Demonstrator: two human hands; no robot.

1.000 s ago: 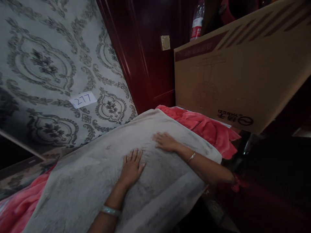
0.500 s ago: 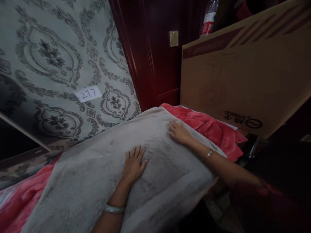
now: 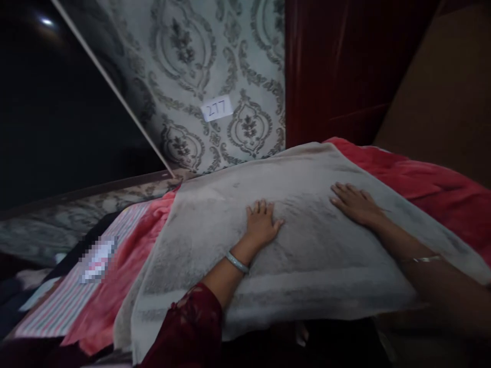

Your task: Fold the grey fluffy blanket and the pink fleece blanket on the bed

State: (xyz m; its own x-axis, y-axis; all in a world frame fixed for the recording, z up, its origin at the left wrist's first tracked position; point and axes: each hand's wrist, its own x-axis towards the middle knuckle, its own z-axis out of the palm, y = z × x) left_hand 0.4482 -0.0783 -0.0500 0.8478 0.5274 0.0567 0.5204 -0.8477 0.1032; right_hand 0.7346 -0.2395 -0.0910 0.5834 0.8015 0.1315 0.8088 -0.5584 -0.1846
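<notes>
Grip, both hands: open and flat, palms down, holding nothing. Left hand pressed near the middle of the grey towel, a silver bangle on its wrist; right hand lay flat further right on the same cloth. Towel: plush grey, folded, with smudged darker nap and a paler band along its near edge, spread over a red blanket. Striped cloth lay to the left. Behind, on patterned wallpaper, a white label read "277". Against half a second earlier, the view had swung left: the printed cardboard box and bottle were out of sight, and the right hand sat lower on the towel.
</notes>
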